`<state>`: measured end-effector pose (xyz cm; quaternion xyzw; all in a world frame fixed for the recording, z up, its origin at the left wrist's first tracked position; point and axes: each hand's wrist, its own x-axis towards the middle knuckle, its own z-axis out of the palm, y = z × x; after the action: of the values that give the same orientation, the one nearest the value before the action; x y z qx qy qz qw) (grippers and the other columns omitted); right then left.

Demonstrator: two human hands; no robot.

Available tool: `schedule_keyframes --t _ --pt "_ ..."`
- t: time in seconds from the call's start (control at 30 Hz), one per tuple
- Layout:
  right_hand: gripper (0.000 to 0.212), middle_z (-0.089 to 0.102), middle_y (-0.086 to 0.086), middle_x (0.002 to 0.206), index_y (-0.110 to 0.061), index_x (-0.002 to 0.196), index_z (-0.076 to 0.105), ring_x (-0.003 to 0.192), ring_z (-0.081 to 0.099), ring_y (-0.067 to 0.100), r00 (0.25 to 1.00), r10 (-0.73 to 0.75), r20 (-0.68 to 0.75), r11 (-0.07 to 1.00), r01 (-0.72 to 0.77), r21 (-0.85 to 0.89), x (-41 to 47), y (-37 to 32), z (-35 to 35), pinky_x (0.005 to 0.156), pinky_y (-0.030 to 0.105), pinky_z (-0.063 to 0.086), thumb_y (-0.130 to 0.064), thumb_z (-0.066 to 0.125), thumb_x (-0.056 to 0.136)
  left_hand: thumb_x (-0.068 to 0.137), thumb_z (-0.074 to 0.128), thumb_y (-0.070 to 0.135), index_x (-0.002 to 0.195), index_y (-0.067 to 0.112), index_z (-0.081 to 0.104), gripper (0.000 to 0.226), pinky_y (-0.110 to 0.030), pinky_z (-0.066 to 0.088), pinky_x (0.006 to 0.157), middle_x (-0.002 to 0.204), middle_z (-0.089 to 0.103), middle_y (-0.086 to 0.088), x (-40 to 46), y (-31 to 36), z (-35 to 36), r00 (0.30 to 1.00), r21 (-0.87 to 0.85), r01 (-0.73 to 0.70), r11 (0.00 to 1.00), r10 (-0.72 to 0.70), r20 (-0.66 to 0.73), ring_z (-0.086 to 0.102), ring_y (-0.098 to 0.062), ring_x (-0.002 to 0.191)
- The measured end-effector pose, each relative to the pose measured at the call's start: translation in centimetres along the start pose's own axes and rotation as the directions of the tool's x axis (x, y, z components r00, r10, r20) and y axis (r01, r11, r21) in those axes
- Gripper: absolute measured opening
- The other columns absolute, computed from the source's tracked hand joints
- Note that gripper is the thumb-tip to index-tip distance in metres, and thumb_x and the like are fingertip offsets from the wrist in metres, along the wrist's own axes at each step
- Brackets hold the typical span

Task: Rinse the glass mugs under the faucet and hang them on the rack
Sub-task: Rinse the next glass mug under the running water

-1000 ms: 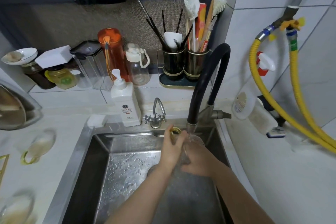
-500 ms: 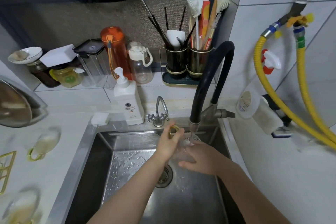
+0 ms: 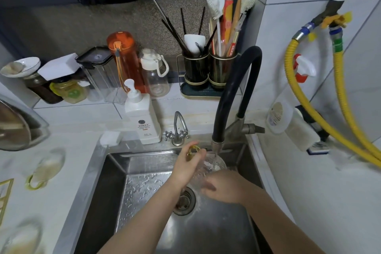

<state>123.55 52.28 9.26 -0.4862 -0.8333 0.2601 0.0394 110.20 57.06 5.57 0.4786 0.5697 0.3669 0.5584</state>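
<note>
Stainless steel sink basin: wet. Black gooseneck faucet discharges into the clear ribbed glass mug directly below its spout. Your left hand pinches the mug's gold handle; your right hand rests against the mug's side, fingers spread.

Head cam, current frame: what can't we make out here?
- Glass mug, head view: clear glass behind both hands; its fill level is unreadable.
- Right hand: fingertips blurred, so contact with the mug is unclear.
- Mugs on the counter: blurred near the left edge; one at the bottom left corner is cut off.
- Gold rack: mostly cut off by the left edge.
- Soap bottle: label too small to read.
</note>
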Motion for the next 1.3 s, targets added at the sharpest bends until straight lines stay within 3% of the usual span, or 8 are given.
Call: schedule_keyframes --t 0.13,0.3,0.43,0.57,0.77,0.93,1.07,1.3 --pt "0.029 0.056 -0.008 0.095 -0.013 0.113 0.051 0.097 0.053 0.008 0.999 0.025 -0.030 0.990 -0.021 0.139 0.5 0.0 -0.7 0.066 0.004 0.035 -0.018 0.058 0.086 0.086 0.067 0.023 0.113 0.019 0.061 0.028 -0.020 0.047 0.079 0.098 0.063 0.006 -0.2 0.3 0.8 1.000 -0.042 0.016 0.999 -0.017 -0.023 0.059 -0.013 0.091" --pt "0.034 0.068 -0.003 0.092 -0.016 0.101 0.060 0.096 0.061 0.013 0.969 0.055 -0.242 0.998 -0.054 0.013 -0.5 1.2 2.2 0.089 0.031 0.048 -0.047 0.050 0.090 0.085 0.067 0.031 0.106 0.028 0.062 0.022 -0.030 0.044 0.096 0.107 0.062 0.009 0.5 0.7 -0.2 0.999 -0.013 0.028 1.000 -0.028 -0.040 0.057 -0.011 0.103" --pt "0.023 0.058 -0.021 0.108 -0.034 0.080 0.070 0.110 0.041 -0.013 0.773 0.296 -0.560 0.903 -0.037 0.427 -1.9 2.2 2.9 0.097 0.008 0.029 -0.051 0.056 0.083 0.085 0.064 0.043 0.115 0.024 0.059 0.036 -0.043 0.048 0.097 0.111 0.064 -0.002 0.2 0.8 -0.5 0.980 -0.136 0.192 0.972 -0.198 -0.032 0.059 -0.025 0.107" --pt "0.047 0.034 -0.014 0.146 -0.043 0.111 0.059 0.134 0.034 0.002 0.865 0.407 -0.294 0.631 -0.034 0.775 -1.2 0.8 3.9 0.107 0.023 0.035 -0.056 0.068 0.066 0.092 0.053 0.046 0.127 0.015 0.048 0.048 -0.035 0.044 0.089 0.121 0.055 -0.006 -0.5 1.0 -0.7 0.957 -0.113 0.283 0.952 -0.289 -0.039 0.052 -0.024 0.106" --pt "0.035 0.054 -0.018 0.122 -0.032 0.120 0.054 0.113 0.051 -0.007 0.820 0.517 -0.244 0.399 0.021 0.917 0.0 -1.2 3.3 0.086 0.015 0.042 -0.035 0.063 0.087 0.081 0.046 0.072 0.147 0.047 0.006 0.081 -0.054 0.029 0.113 0.156 0.022 0.004 -2.2 0.3 -0.6 0.953 -0.076 0.292 0.953 -0.282 0.114 0.022 -0.026 0.144" --pt "0.023 0.064 -0.003 0.110 -0.029 0.113 0.061 0.111 0.061 0.023 0.807 0.573 -0.143 0.307 -0.050 0.950 1.1 3.3 6.9 0.082 0.025 0.049 -0.037 0.054 0.093 0.089 0.055 0.050 0.143 0.031 0.037 0.060 -0.020 0.034 0.095 0.143 0.042 0.005 -2.9 -0.4 -0.4 0.989 -0.061 0.137 0.989 -0.134 0.058 0.043 -0.008 0.121" --pt "0.040 0.059 -0.015 0.117 -0.031 0.127 0.047 0.108 0.058 0.001 0.744 0.632 -0.218 0.219 0.098 0.971 -0.2 -0.4 4.0 0.084 0.017 0.050 -0.043 0.058 0.090 0.096 0.041 0.051 0.131 0.026 0.051 0.044 -0.022 0.057 0.059 0.124 0.055 0.008 -2.6 1.0 0.6 0.959 -0.120 0.273 0.954 -0.261 0.107 0.063 -0.011 0.092" --pt "0.039 0.059 -0.009 0.111 -0.027 0.126 0.044 0.100 0.061 0.001 0.621 0.732 -0.282 0.339 0.028 0.940 -1.6 1.2 5.0 0.066 0.011 0.049 -0.022 0.061 0.091 0.084 0.032 0.074 0.104 0.034 0.070 0.059 -0.049 0.048 0.100 0.117 0.068 -0.007 -2.0 0.1 3.7 0.941 -0.060 0.331 0.942 -0.326 0.089 0.063 -0.024 0.111"
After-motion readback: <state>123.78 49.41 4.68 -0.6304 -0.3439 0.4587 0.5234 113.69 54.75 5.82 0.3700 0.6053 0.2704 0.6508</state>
